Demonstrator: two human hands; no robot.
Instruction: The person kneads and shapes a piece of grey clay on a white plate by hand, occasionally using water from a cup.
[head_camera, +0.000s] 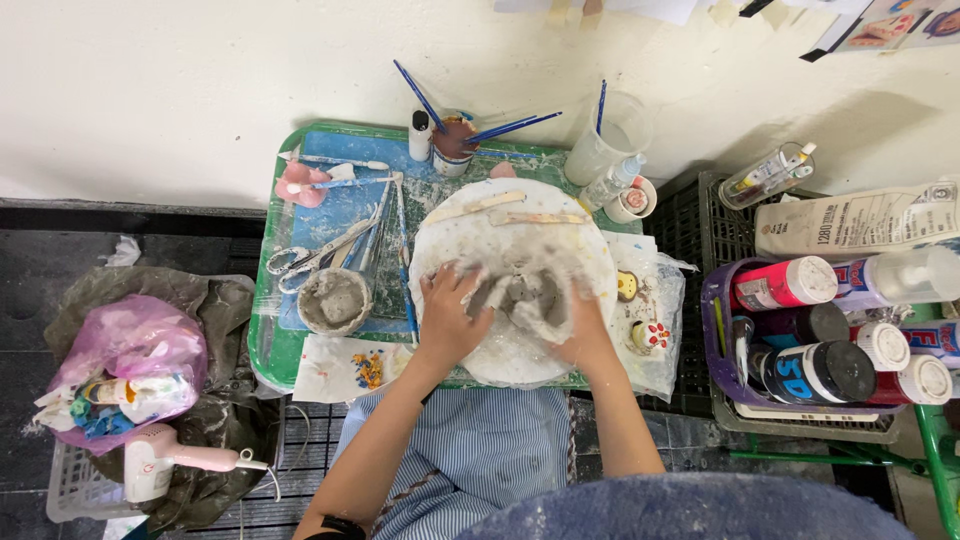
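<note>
From the head view, down on the green tabletop (268, 352): left hand (447, 318) and right hand (583, 330) pressed around a lump of grey clay (527, 292) at the middle of the round white board (470, 235), grip of each closed on it, small bowl of grey slip (334, 300) just left.

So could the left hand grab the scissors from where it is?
Probably yes. The left hand rests on the grey clay, and the scissors lie uncovered on the green tray beside it, nothing between.

1 head camera looks steeply down, close over the green tray (268, 300).
</note>
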